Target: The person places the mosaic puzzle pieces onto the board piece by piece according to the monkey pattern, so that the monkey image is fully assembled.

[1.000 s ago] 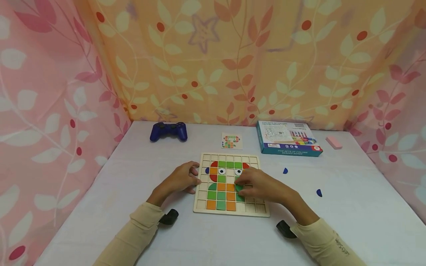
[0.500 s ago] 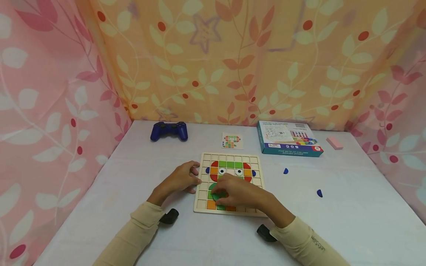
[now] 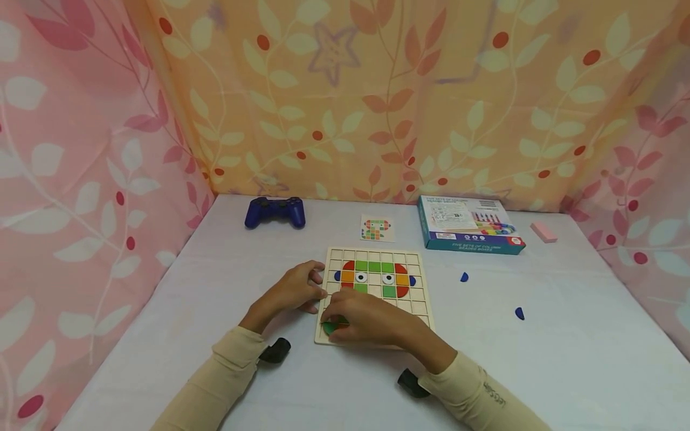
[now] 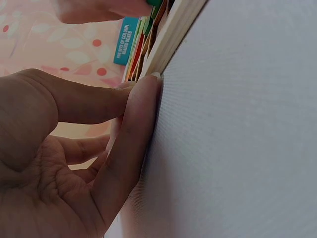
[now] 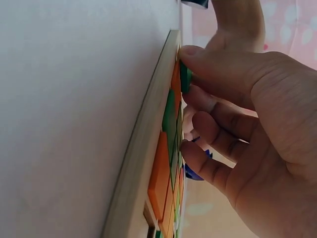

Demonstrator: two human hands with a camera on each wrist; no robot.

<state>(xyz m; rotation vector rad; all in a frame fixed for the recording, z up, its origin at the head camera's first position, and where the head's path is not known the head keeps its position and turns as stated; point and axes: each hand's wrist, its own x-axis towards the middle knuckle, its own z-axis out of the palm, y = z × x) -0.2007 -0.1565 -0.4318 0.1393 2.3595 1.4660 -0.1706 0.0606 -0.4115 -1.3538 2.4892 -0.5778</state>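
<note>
A wooden grid board (image 3: 416,308) lies mid-table, with coloured tiles forming a figure with two eyes. My left hand (image 3: 295,288) holds the board's left edge; in the left wrist view, its thumb and a finger meet at the wooden rim (image 4: 171,42). Over the lower left cells, my right hand (image 3: 366,316) pinches a green rounded tile (image 3: 330,328) between thumb and fingers. The right wrist view shows this green tile (image 5: 185,77) just above an orange tile (image 5: 176,79), by the board's corner. The right hand hides much of the lower figure.
Behind the board lies a small pattern card (image 3: 377,228). A blue game controller (image 3: 275,212) is at the back left; a flat box (image 3: 469,224) and a pink block (image 3: 544,231) are at the back right. Two blue half-round tiles (image 3: 464,277) lie right of the board.
My right hand has carried the green tile leftward across the board, from the right of the figure to the lower left corner. The left hand has stayed at the board's edge.
</note>
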